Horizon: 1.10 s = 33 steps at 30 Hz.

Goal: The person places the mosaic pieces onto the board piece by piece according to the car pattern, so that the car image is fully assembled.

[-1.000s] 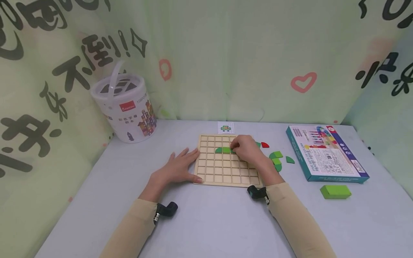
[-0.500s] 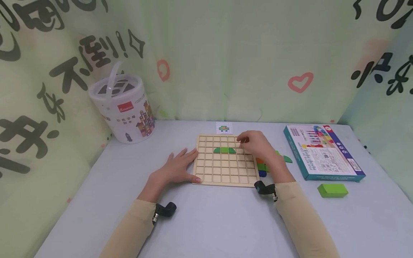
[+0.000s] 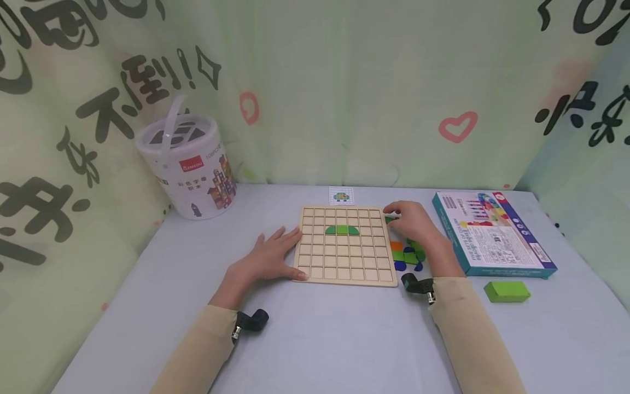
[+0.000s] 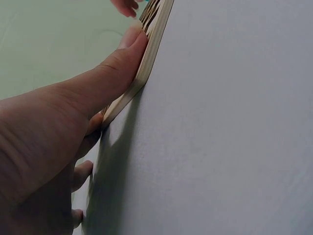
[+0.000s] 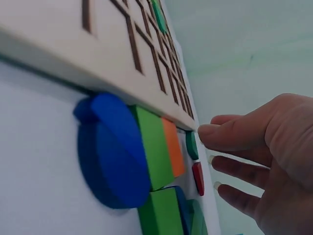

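A wooden grid board [image 3: 349,265] lies on the table. In its upper middle, a light green square [image 3: 342,230] sits between two dark green rounded pieces. My left hand [image 3: 268,257] rests against the board's left side, fingers spread, its thumb [image 4: 124,54] on the near edge. Just off the board's right edge, my right hand [image 3: 415,221] hovers with bent fingers beside a dark green piece [image 5: 191,145]; nothing shows in its grasp. Around it lie blue pieces [image 5: 115,147], a light green piece [image 5: 154,147], an orange piece [image 5: 173,147] and a red piece [image 5: 198,177].
Behind the board lies a small pattern card [image 3: 342,195]. A white lidded bucket [image 3: 189,175] stands at the back left. To the right are a flat box [image 3: 497,241] and a light green block [image 3: 507,291]. A printed curtain [image 3: 305,98] hangs behind the table.
My right hand has left the green row and moved right, off the board to the loose pieces. A dark green piece now shows at the row's right end. My left hand stays put.
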{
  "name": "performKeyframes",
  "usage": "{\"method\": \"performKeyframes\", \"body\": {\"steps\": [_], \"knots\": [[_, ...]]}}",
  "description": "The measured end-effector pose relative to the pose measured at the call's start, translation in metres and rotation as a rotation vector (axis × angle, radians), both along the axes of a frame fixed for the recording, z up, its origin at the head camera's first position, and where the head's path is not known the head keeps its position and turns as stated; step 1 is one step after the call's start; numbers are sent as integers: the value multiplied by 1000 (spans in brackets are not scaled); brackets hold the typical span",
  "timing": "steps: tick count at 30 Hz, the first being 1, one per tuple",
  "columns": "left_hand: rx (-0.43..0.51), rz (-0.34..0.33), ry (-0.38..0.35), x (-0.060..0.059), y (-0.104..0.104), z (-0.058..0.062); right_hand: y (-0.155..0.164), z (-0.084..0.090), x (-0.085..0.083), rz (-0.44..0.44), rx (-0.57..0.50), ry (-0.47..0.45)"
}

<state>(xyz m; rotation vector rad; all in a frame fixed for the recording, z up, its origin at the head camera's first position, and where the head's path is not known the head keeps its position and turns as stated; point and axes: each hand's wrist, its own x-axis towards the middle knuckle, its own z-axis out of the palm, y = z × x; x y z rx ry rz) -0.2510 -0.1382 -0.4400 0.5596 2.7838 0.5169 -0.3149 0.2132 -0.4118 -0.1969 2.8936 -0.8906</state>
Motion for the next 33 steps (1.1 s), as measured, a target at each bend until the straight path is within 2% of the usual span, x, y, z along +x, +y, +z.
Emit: {"method": "performKeyframes", "body": {"steps": [7,16,21,26,33], "knots": [[-8,2,2,-2,0,-3,1,-14,-7,-8,37,33],[-14,5,-1,-2,0,-3,-6,-12,-4,-51,78,10],[-6,4,1,-1,0,-4,-4,-13,-4,-47,85,-8],[-8,4,-6,-2,0,-5,2,-5,-2,-27,100,-17],[5,4,3,-1,0,-2,12,12,4,-15,112,-92]]}}
